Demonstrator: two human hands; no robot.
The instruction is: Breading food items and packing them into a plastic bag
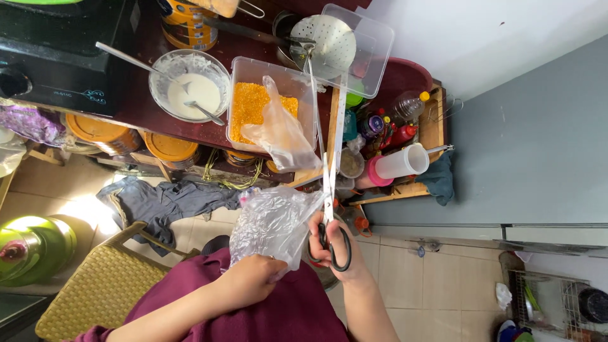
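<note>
My left hand (252, 278) grips the lower part of a crumpled clear plastic bag (272, 221), held up in front of my maroon clothing. My right hand (335, 244) has its fingers through the black handles of a pair of scissors (329, 190). The blades point away from me and sit along the bag's right edge. Beyond the bag, on a dark red table (145, 63), stands a clear plastic box of orange crumbs (253, 101) with another clear bag (282, 136) lying over its rim.
A glass bowl of white batter (190, 85) with spoons sits left of the crumb box. A metal skimmer (323, 41) rests on an empty clear tub. A wooden crate of bottles and a white cup (402, 161) is right. A woven chair (101, 285) stands lower left.
</note>
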